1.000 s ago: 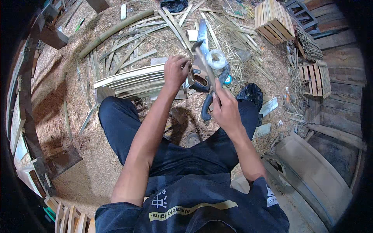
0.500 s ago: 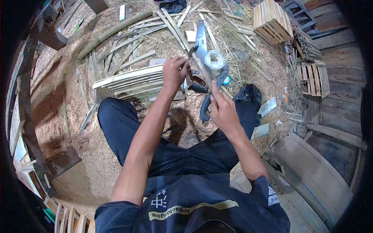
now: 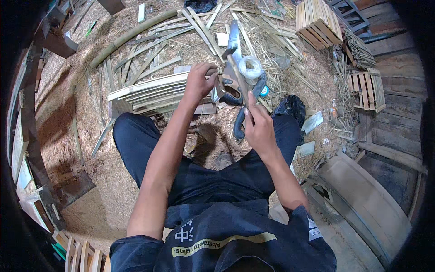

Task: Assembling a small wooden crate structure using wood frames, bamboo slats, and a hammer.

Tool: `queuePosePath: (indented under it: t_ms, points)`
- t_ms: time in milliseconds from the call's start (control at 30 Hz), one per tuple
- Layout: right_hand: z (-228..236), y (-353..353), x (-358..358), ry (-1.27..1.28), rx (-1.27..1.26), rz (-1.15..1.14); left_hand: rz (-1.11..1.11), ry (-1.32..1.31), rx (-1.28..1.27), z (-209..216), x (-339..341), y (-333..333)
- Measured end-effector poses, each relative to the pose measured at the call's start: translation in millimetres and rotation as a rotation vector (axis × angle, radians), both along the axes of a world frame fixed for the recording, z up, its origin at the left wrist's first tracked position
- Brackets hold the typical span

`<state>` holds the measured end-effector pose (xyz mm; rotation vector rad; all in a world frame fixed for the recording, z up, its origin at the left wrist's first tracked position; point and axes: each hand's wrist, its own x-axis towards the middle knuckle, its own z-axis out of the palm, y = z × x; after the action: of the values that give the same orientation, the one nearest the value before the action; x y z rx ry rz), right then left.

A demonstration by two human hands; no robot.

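Observation:
My right hand (image 3: 262,131) is closed around the wooden handle of a hammer (image 3: 241,76). The hammer's dark head is up, a little to the right of my left hand (image 3: 199,82). My left hand rests at the right end of a slatted wooden crate (image 3: 152,93), its fingers bent together in a pinch. Whatever sits between those fingertips is too small to make out. The crate lies across in front of my knees. Just beyond the hammer, a handsaw (image 3: 234,38) lies on the ground, partly hidden by the handle.
A roll of clear plastic (image 3: 250,68) and a dark curved tube-like piece (image 3: 239,123) lie by the saw. Loose wood strips (image 3: 156,59) and a bamboo pole (image 3: 131,38) are scattered beyond. Finished-looking crates (image 3: 318,25) stand at far right, near a black plastic bag (image 3: 290,110).
The hammer head has shifted slightly up and to the right, away from the crate's end. My left hand has moved slightly left and stays at the crate.

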<state>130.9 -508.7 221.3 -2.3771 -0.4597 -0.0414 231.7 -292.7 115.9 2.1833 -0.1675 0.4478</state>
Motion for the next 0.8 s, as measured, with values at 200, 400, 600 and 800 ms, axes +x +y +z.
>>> queuePosePath:
  t_ms: [200,400,600,800]
  points:
    - [-10.3,-4.2,-3.9,0.123,-0.069,0.003,-0.068,-0.024,0.045,-3.0,1.9,6.8]
    - [-4.4,-5.8,-1.7,0.117,-0.049,0.015,0.027,-0.008,0.121,1.4,-1.2,-4.5]
    - [-7.7,-8.0,-3.8,0.126,-0.037,-0.008,0.057,0.085,0.070,7.4,5.0,-6.2]
    - [-12.6,-6.9,-3.9,0.099,-0.005,0.019,0.004,0.110,0.083,-4.5,11.1,-1.0]
